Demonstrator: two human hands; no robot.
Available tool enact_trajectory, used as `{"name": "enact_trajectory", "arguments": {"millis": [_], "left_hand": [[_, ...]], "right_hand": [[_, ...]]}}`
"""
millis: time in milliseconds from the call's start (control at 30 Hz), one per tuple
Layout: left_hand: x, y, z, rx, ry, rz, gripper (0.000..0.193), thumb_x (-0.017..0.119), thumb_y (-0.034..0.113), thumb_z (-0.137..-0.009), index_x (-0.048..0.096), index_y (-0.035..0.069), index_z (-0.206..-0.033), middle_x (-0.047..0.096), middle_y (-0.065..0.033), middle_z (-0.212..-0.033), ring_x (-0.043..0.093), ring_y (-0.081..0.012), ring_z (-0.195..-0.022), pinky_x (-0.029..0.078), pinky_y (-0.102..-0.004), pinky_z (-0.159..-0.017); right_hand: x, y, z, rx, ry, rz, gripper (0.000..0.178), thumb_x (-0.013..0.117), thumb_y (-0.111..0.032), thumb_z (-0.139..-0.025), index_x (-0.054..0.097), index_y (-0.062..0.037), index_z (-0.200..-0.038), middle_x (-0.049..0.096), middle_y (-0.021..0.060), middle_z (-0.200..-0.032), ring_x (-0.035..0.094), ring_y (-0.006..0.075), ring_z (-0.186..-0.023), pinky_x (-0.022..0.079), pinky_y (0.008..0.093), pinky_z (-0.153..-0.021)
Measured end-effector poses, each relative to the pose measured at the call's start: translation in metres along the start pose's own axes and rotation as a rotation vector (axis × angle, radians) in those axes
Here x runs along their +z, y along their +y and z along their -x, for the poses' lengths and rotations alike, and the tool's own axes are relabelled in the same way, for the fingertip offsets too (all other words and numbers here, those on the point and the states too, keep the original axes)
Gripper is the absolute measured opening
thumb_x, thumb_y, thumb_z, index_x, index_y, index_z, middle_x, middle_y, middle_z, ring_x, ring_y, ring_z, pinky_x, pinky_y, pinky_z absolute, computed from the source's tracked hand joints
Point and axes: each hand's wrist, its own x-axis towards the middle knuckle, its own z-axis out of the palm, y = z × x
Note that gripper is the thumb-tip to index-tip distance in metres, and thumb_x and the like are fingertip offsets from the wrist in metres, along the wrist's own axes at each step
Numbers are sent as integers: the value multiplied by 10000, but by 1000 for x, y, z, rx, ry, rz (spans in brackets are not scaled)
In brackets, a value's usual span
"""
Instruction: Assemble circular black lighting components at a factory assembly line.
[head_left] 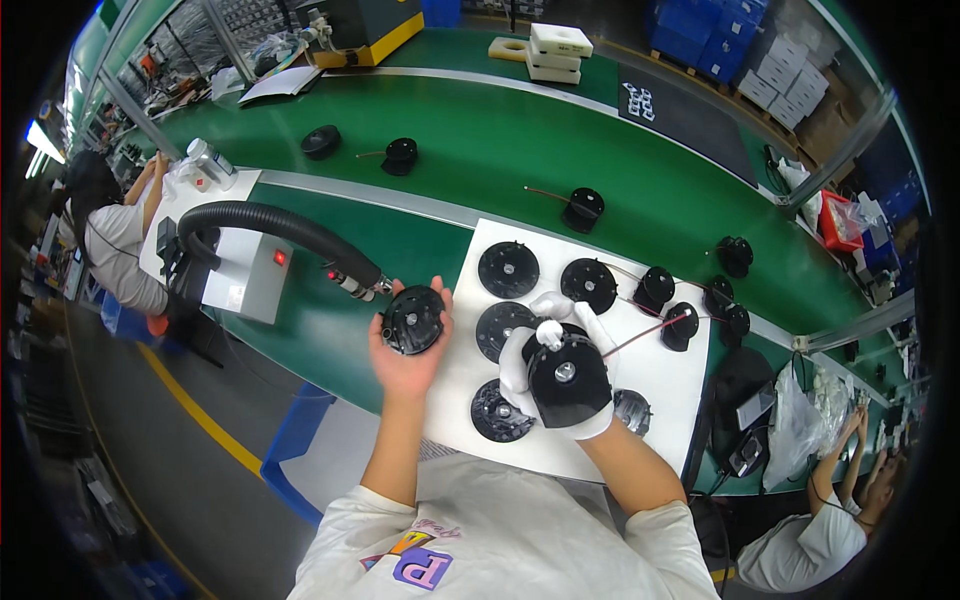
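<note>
My bare left hand (407,372) holds a round black disc (413,320), fingers curled around its rim. The disc is just below the metal tip of a black flexible hose (290,228). In a white glove, my right hand (513,365) grips a black rounded housing with a metal shaft end (566,373). It is over a white board (565,452). Several black discs lie on that board, such as the one at its far left corner (508,269). Beside them stand small black motors (680,326) with thin wires.
The hose rises from a white box (248,275) with a red light. Beyond the board runs a green conveyor belt (470,140), carrying several black parts (583,210). One person (112,240) sits at the far left, another (810,540) at the lower right. A blue-edged bin (300,440) is beside me.
</note>
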Motion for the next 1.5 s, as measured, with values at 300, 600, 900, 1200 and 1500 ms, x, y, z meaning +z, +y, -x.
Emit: {"name": "enact_trajectory", "arguments": {"millis": [300, 600, 900, 1200, 1500], "left_hand": [[29, -66, 61, -46, -113, -414, 664, 457, 501, -939, 392, 170, -1510, 453, -349, -1412, 512, -482, -1258, 464, -587, -990], [70, -105, 82, 120, -361, -1209, 870, 342, 671, -969, 231, 19, -1534, 415, -189, -1443, 476, -261, -1301, 375, -398, -1101], [72, -110, 86, 206, -422, -1489, 862, 320, 656, -994, 226, -17, -1525, 388, -190, -1448, 432, -259, -1299, 310, -391, -1121], [62, -106, 88, 263, -472, -1580, 846, 318, 646, -1001, 229, -21, -1514, 371, -214, -1468, 420, -307, -1316, 311, -439, -1127], [56, -102, 86, 297, -511, -1635, 826, 328, 625, -1005, 243, -32, -1500, 355, -222, -1467, 425, -311, -1305, 298, -441, -1131]], "right_hand": [[15, -16, 17, -143, -96, 254, 305, 380, -290, -1081, 468, -5, -1148, 604, 209, -970, 614, 238, -803, 512, 306, -723], [27, -11, 16, -937, -215, 2055, 332, 526, -410, -781, 640, -133, -923, 566, 133, -823, 498, 255, -584, 382, 389, -582], [29, -9, 18, -989, -207, 2157, 355, 503, -448, -790, 639, -142, -907, 570, 121, -837, 472, 240, -597, 329, 387, -575], [28, -7, 23, -964, -222, 2143, 316, 503, -412, -774, 631, -140, -874, 566, 128, -852, 456, 241, -595, 318, 388, -575], [34, -3, 25, -824, -164, 2142, 317, 511, -391, -776, 641, -129, -899, 556, 113, -838, 464, 252, -605, 325, 395, -578]]}}
